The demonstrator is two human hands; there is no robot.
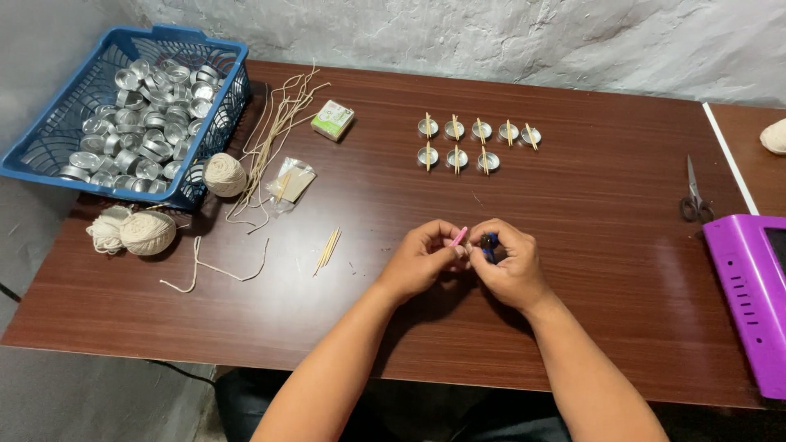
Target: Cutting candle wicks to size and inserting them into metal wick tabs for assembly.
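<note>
While both hands meet over the middle of the brown table [573, 245], the left hand [422, 260] pinches a small pink item [459, 236] and the right hand [508, 266] grips a small dark blue item [490, 241] (what either is cannot be told). Just left lies a toothpick bundle [327, 250]; farther back stand small metal cups [479, 141] crossed by sticks, with a blue basket [49, 139] far left.

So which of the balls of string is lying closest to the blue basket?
The smaller cream ball, resting right against the blue basket at its near right corner. The larger ball lies nearer the table's front edge, and a third sits far off at the right edge.
</note>
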